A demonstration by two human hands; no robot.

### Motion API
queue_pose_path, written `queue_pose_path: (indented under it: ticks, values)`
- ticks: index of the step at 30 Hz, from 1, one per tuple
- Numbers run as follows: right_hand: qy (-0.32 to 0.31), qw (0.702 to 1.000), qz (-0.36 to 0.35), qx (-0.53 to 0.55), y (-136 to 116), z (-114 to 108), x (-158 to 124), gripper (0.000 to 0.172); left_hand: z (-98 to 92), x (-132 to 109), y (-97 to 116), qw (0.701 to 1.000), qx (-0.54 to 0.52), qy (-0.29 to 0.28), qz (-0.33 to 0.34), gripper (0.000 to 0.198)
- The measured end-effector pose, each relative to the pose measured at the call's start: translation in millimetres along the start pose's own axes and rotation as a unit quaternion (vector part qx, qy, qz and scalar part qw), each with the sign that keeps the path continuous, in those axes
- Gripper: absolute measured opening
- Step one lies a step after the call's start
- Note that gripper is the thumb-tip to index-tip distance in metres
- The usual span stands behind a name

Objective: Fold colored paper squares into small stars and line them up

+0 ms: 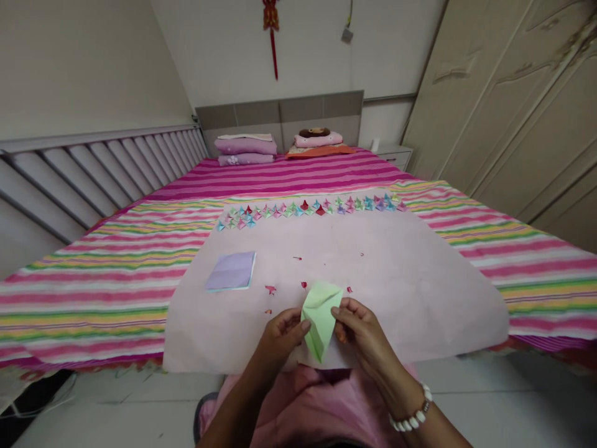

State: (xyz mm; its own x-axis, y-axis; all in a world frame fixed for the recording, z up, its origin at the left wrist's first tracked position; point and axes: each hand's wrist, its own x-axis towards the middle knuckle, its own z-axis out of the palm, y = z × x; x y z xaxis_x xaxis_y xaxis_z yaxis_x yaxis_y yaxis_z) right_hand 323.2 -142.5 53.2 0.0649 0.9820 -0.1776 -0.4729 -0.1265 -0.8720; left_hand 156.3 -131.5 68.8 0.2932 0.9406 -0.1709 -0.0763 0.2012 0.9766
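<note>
A light green sheet of origami paper (321,314), partly folded with creases and a raised edge, is held up between both hands near the front edge of the bed. My left hand (285,333) pinches its left side, thumb on top. On the right side, my right hand (358,320) grips the paper between thumb and fingers. Beyond the hands, a stack of square paper (232,271) with a purple sheet on top lies to the left. Small red paper scraps (270,290) are scattered around the green paper.
Rows of small folded paper pieces (305,206) in several colours line the far edge of the pale sheet (420,280). Under it is a striped bedspread (93,274). Folded bedding (245,149) sits by the headboard; a railing (107,162) runs along the left and wardrobes (513,93) stand right.
</note>
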Motion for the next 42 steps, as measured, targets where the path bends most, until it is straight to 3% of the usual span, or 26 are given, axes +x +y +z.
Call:
queue_pose_path:
  ticks: [5, 11, 13, 15, 17, 19, 23, 27, 32, 36, 42]
  values:
    - [0.001, 1.0, -0.008, 0.028, -2.1, -0.5, 0.0, 0.017, -2.8, 2.6, -5.5, 0.999, -0.005, -0.02, 0.027, 0.052]
    - [0.043, 0.984, 0.019, 0.172, -3.4, -3.2, 6.4, 0.023, -5.4, 2.1, -5.0, 0.996, -0.008, 0.092, -0.009, 0.042]
    - [0.057, 0.977, 0.04, 0.204, -1.5, -4.6, 8.9, 0.026, -5.1, 1.2, -8.2, 0.996, -0.017, 0.084, -0.006, 0.044]
    - [0.063, 0.973, 0.059, 0.216, 1.2, -4.7, 10.3, 0.022, -3.3, 0.3, -12.7, 0.998, 0.002, 0.053, 0.014, 0.062]
    - [0.058, 0.972, 0.073, 0.214, 4.4, -3.1, 9.9, 0.017, -0.2, -0.2, -16.3, 0.999, 0.016, 0.024, 0.023, 0.074]
    - [0.047, 0.973, 0.086, 0.209, 7.4, -0.3, 8.2, 0.015, 3.1, 0.1, -17.3, 1.0, 0.01, 0.009, 0.012, 0.065]
    - [0.031, 0.975, 0.102, 0.195, 11.1, 4.0, 4.7, 0.017, 6.8, 1.2, -11.7, 0.998, -0.022, 0.056, -0.017, 0.036]
    - [0.024, 0.983, 0.064, 0.17, 7.5, 2.3, 3.8, 0.021, 7.2, -0.8, -5.4, 0.992, -0.055, 0.094, -0.063, 0.035]
    - [0.045, 0.996, -0.018, 0.079, -1.3, -2.4, 2.5, 0.019, 6.7, -3.6, -3.8, 0.99, -0.072, 0.084, -0.093, 0.037]
    - [0.057, 0.997, -0.002, 0.046, -0.8, -4.8, 2.1, 0.022, 4.6, -1.7, -1.0, 0.988, -0.082, 0.099, -0.09, 0.036]
    - [0.017, 0.999, 0.022, 0.02, 8.2, -5.5, 3.6, 0.02, 4.3, 0.0, -2.7, 0.975, -0.154, 0.116, -0.113, 0.035]
